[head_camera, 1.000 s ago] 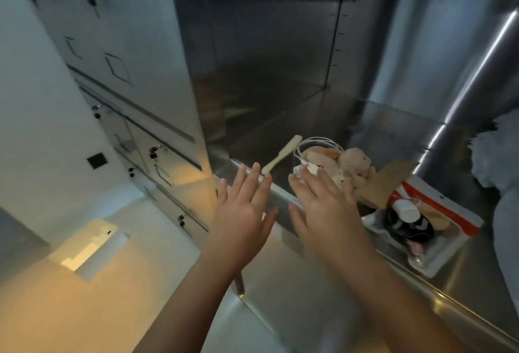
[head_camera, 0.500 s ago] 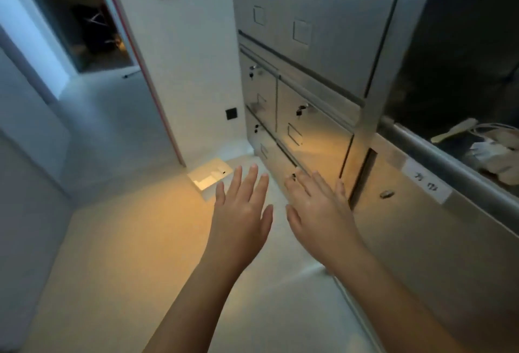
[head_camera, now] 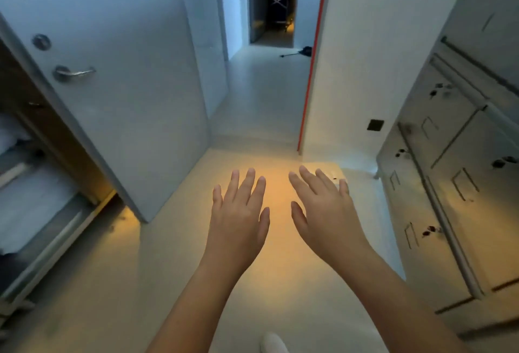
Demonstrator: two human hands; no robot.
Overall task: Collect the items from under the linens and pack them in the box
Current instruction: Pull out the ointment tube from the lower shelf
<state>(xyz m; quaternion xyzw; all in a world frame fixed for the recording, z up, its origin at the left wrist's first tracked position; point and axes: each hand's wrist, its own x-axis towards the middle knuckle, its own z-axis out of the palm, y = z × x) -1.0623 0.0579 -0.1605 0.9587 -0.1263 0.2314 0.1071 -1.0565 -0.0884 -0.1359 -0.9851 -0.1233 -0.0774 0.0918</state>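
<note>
Head: left hand point(head_camera: 238, 213), right hand point(head_camera: 323, 212) spread; forearms point(head_camera: 196, 299) cropped

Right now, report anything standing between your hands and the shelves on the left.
The open door juts out between the shelves and the left hand and right hand, both empty. Its handle edge is nearest you, so reaching in probably means going round that edge.

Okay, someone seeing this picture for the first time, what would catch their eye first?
First, the left hand and right hand, held out side by side in the middle with fingers spread and holding nothing. Under them, a patch of orange light glows on the pale floor. A grey door stands open on the left, and steel lockers line the right.
</note>
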